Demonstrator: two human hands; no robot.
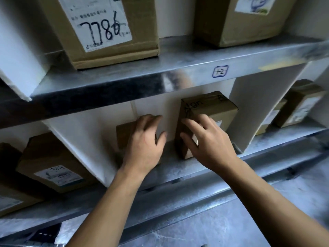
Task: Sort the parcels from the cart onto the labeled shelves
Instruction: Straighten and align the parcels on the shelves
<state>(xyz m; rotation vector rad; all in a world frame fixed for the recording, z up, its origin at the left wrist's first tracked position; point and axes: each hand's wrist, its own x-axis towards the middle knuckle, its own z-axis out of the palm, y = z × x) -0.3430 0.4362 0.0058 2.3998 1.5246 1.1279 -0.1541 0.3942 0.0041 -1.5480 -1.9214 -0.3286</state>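
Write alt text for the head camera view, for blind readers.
Two bare hands reach into a lower shelf bay: the left hand rests on a small brown box, the right hand touches a taller box. Larger labelled parcels stand on the shelf above.

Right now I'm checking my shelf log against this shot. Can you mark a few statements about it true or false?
1. Both hands reach into one compartment of the lower shelf. True.
2. The left hand rests on the taller box. False: it lies on the short box; the right hand touches the tall box.
3. The box marked 7786 stands on the upper shelf. True.
4. The two boxes under the hands touch each other. False: a strip of bare shelf shows between them.
5. The blue-framed label sits on the lower shelf's edge. False: it is on the upper shelf's front edge.
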